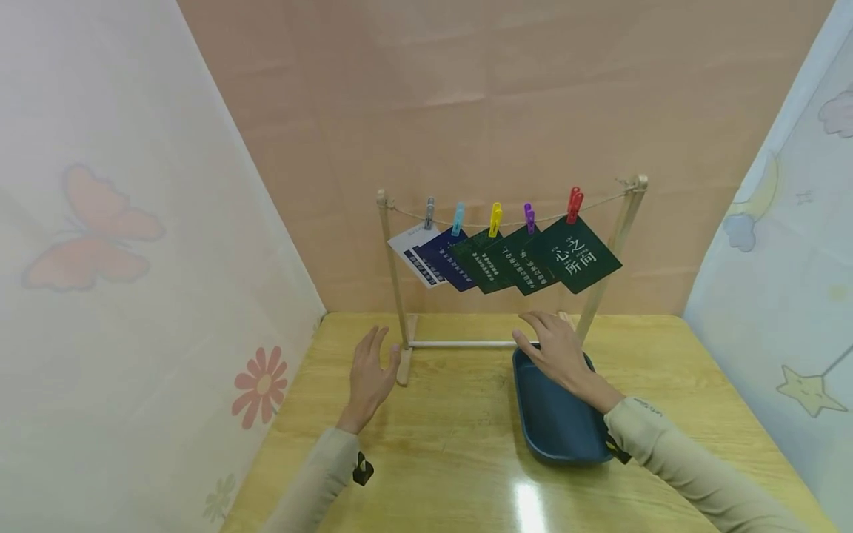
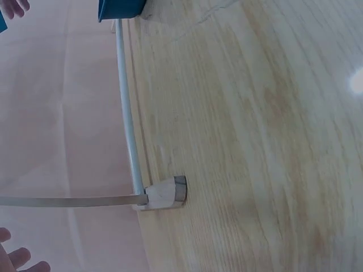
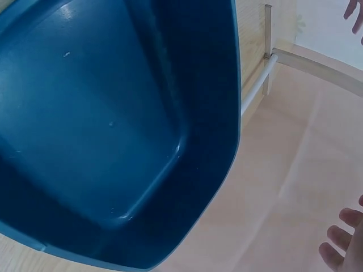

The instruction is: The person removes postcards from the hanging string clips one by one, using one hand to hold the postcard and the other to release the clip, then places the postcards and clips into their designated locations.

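Several square cards hang overlapping from a string (image 1: 513, 224) on a small wooden rack (image 1: 393, 274). Each is clipped by a clothespin: the red clothespin (image 1: 574, 206) holds a dark green card (image 1: 577, 255), and the grey clothespin (image 1: 429, 213) a white card (image 1: 415, 255). My left hand (image 1: 370, 376) hovers beside the rack's left post, fingers loosely spread, holding nothing. Over the far end of a blue plastic basin (image 1: 563, 426) is my right hand (image 1: 556, 352), its fingers relaxed below the cards, also holding nothing. Fingertips (image 3: 340, 241) show at the right wrist view's edge.
A white rod (image 1: 460, 343) joins the rack's wooden feet (image 1: 403, 368) on the wood-grain table (image 1: 453, 459). Behind the rack hangs a pinkish cloth (image 1: 480, 111). Patterned white curtains (image 1: 133, 333) stand along both sides.
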`<state>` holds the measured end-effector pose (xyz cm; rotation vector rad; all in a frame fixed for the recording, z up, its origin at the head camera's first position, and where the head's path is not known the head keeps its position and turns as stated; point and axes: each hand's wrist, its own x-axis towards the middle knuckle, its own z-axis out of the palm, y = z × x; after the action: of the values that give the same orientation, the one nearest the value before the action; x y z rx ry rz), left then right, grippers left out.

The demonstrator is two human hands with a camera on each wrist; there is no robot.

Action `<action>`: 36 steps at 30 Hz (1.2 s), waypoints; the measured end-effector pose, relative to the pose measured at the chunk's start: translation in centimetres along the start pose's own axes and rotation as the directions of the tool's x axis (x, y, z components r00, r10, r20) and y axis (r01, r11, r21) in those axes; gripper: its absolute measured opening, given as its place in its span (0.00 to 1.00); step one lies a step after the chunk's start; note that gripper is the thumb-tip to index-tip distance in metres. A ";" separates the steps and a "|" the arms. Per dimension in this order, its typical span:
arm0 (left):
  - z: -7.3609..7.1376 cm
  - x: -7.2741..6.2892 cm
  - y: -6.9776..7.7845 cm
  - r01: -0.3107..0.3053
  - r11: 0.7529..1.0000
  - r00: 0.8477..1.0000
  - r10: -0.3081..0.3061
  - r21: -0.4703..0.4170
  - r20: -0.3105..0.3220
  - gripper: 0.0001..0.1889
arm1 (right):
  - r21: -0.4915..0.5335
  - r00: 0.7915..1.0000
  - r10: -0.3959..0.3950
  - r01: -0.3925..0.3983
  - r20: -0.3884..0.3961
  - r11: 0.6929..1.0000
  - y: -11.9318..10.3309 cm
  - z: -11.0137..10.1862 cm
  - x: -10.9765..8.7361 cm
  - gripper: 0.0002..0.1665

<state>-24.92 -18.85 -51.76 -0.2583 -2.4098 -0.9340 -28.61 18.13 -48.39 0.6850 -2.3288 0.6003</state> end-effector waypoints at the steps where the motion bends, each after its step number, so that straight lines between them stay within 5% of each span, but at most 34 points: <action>1: 0.1 0.0 0.1 0.000 1.000 1.000 0.000 -0.003 -0.006 0.27 | 0.003 1.000 0.000 0.000 -0.002 1.000 -0.1 0.0 0.0 0.27; 15: 0.9 0.5 0.7 0.075 0.993 0.997 -0.074 -0.089 0.017 0.27 | 0.024 0.995 -0.056 0.058 -0.083 0.998 -0.8 -0.3 1.6 0.24; 24: 0.8 1.3 0.9 0.045 0.994 0.997 -0.050 -0.102 -0.050 0.26 | 0.044 0.979 -0.101 0.111 -0.178 0.993 -1.4 -0.8 4.0 0.21; 36: 0.3 1.8 1.3 0.037 0.989 0.994 -0.052 -0.145 -0.096 0.26 | 0.075 0.988 -0.104 0.112 -0.111 0.991 -3.0 -1.8 5.8 0.20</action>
<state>-26.14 -17.75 -50.22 -0.2058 -2.2698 -1.1151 -29.88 15.05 -42.48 0.7916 -2.1635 0.6679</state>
